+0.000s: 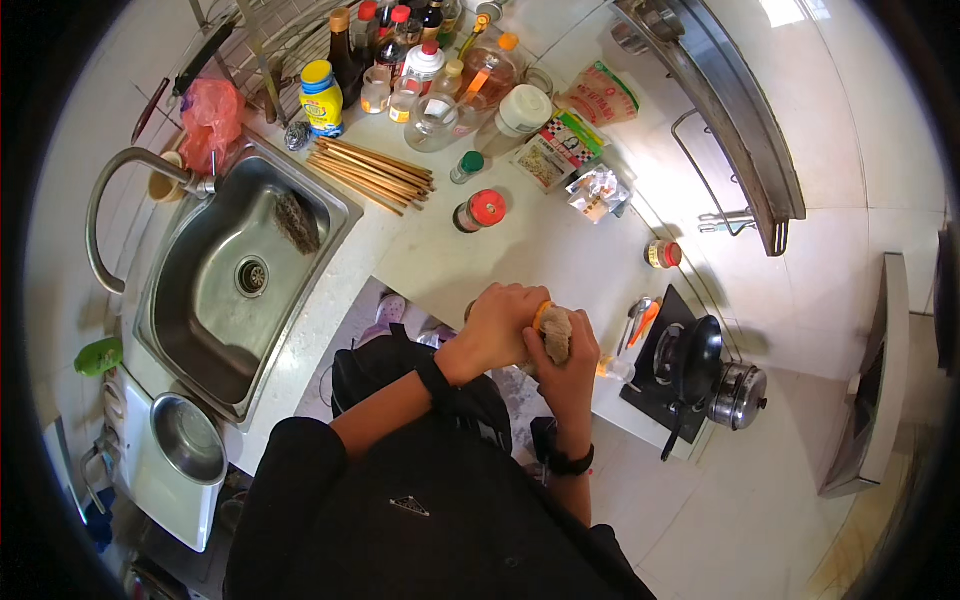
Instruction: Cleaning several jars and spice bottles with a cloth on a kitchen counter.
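Over the counter's front edge, both my hands meet in front of my body. My left hand (pixel 504 319) wraps around a mostly hidden object, likely a jar or bottle, whose yellow-orange end (pixel 539 315) shows by my fingers. My right hand (pixel 568 364) presses a bunched beige-brown cloth (pixel 556 334) against that end. On the counter ahead stand a jar with a red lid (pixel 487 208) and a small green-capped jar (pixel 471 163). A small clear bottle (pixel 618 368) lies to the right of my right hand.
A steel sink (pixel 217 330) with a brown scrubber (pixel 295 223) is at left. Chopsticks (pixel 375 172) lie beside it. Several sauce bottles (pixel 390 52) and glass jars (pixel 433 124) crowd the back. A black wok (pixel 697 356) and steel pot (pixel 737 396) stand right, below a wall shelf (pixel 739 97).
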Available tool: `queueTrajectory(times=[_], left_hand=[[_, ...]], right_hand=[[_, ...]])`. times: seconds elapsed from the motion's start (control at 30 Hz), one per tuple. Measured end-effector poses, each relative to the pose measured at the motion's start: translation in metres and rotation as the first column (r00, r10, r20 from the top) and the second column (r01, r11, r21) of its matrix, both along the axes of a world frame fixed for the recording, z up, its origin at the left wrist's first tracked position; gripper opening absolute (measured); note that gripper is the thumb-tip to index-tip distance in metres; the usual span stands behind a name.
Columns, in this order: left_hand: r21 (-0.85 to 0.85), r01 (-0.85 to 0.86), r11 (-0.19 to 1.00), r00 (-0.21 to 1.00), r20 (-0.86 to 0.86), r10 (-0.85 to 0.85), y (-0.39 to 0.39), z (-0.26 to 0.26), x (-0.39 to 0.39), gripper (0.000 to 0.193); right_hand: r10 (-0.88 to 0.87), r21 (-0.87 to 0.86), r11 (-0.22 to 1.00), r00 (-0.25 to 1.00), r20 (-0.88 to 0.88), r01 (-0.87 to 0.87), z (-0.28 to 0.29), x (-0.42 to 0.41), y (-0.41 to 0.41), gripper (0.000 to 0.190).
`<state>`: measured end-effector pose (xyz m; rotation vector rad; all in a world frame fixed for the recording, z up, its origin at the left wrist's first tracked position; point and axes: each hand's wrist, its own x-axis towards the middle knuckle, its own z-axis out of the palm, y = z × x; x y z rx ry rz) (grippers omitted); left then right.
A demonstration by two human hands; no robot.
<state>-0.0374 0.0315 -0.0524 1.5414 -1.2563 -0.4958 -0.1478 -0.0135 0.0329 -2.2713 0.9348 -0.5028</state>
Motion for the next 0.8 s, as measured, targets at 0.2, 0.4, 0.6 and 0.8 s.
queueTrajectory(times=[0.2,0.4,0.6,0.8], left_hand=[[0.011,-0.068,0.998,0.997,0.033,0.068,0.001,0.005,0.005,0.034],[-0.038,-0.134,0.990,0.991,0.015,0.135,-0.003,0.009,0.006,0.035],[-0.010,-0.067,0.998,0.993,0.100,0.067,-0.004,0.006,0.011,0.032],[0.006,-0.061,0.998,0.998,0.032,0.061,0.004,0.001,0.008,0.028]], right_hand=[[0.052,-0.097,0.994,0.998,0.033,-0.049,-0.015,-0.002,-0.001,0.022],[-0.386,0.412,0.889,0.808,0.446,0.197,-0.021,-0.006,-0.003,0.018],[-0.148,0.028,0.989,0.966,0.212,0.145,-0.005,0.003,0.005,0.024],[-0.056,0.015,0.998,0.998,-0.017,0.057,-0.007,-0.001,0.007,0.034]])
